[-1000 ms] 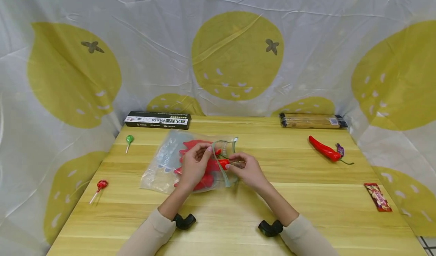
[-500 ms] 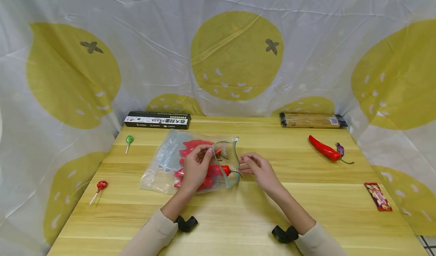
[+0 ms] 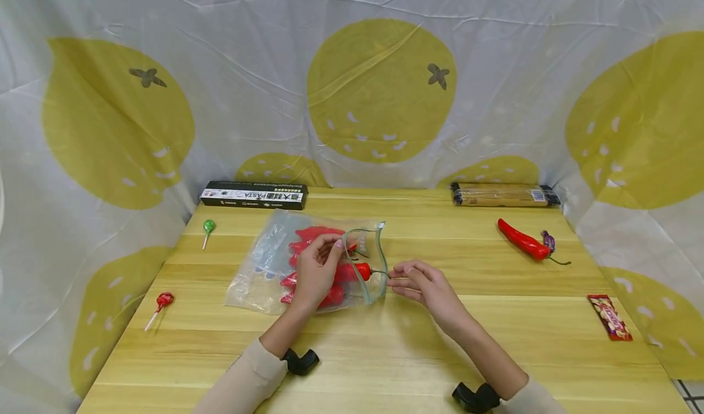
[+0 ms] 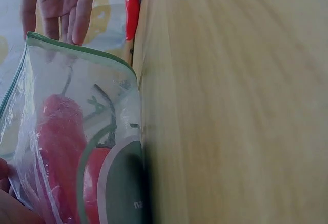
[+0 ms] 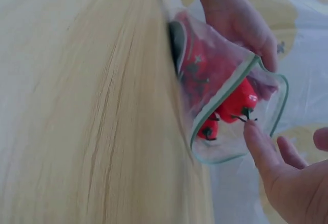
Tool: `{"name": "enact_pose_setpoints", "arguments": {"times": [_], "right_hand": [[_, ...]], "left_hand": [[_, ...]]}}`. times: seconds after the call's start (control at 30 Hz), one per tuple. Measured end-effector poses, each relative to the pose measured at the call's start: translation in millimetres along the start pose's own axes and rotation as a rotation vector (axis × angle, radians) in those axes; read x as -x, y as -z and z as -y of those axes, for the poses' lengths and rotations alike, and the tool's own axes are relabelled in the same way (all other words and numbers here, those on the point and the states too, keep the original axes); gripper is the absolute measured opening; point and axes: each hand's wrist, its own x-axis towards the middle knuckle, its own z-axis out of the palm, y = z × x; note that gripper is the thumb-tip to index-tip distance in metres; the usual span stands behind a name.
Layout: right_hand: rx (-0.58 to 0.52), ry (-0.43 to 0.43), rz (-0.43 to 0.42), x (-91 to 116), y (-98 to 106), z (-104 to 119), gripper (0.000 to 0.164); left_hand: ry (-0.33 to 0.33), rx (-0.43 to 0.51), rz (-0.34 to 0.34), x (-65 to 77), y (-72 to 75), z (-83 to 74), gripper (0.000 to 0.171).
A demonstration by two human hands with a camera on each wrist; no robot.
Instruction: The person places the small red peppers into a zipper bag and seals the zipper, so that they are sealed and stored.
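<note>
A clear zip bag (image 3: 250, 288) with a green-edged mouth lies on the table, holding several red chili peppers. My left hand (image 3: 318, 273) pinches the upper layer near the mouth and keeps it raised. One red chili (image 3: 360, 271) lies just inside, its stem pointing out toward the right. At the mouth, my right hand (image 3: 429, 288) has its fingers loosely extended and holds nothing. In the right wrist view, a fingertip of the right hand (image 5: 292, 178) is by the stem of the nearest chili (image 5: 240, 101); contact is unclear. The left wrist view shows the gaping green rim (image 4: 84, 49).
At right are a loose red chili (image 3: 522, 241), a purple-wrapped candy (image 3: 549, 241) and a red packet (image 3: 610, 318). A black pasta box (image 3: 253, 195) and a pasta pack (image 3: 503, 195) stand behind. Green (image 3: 209, 225) and red lollipops (image 3: 164, 299) lie left.
My right hand has let go of the chili's stem and drawn back to the right and nearer me. The chili stays in the bag. My left hand has barely moved.
</note>
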Motion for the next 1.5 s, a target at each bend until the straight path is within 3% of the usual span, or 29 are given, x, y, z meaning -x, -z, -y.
{"name": "enact_pose_setpoints", "arguments": {"times": [0.13, 0.37, 0.6, 0.83, 1.07, 1.17, 1.27, 1.5], "right_hand": [[-0.026, 0.003, -0.039, -3.5, -2.3, -1.7, 0.052], [-0.017, -0.028, -0.103, -5.5, -4.2, -6.5, 0.051], [-0.086, 0.043, -0.038, -7.5, -11.4, -3.7, 0.056], [-0.118, 0.096, 0.044, -19.6, -32.6, -3.0, 0.056], [0.013, 0.058, 0.074, -28.5, -45.8, -6.1, 0.058], [0.004, 0.071, 0.044, -28.4, -34.3, -5.7, 0.057], [0.015, 0.097, -0.045, -24.3, -9.0, -2.3, 0.052], [0.267, 0.155, -0.28, -4.8, 77.7, 11.1, 0.041]], "left_hand": [[0.015, 0.008, 0.016, -0.3, 0.4, -0.9, 0.023], [0.021, -0.02, 0.041, 7.1, -0.6, -28.4, 0.019], [0.019, -0.019, 0.023, 0.4, -0.2, -3.0, 0.022], [-0.028, -0.025, 0.014, 1.3, 1.8, -6.2, 0.025], [-0.053, -0.008, 0.013, -1.2, 1.1, -7.5, 0.025], [-0.039, 0.004, 0.015, -1.8, 0.5, -7.2, 0.027], [-0.026, 0.017, 0.017, -1.7, 0.7, -7.0, 0.028], [0.004, 0.043, 0.025, -2.5, 2.9, -8.7, 0.024]]}}
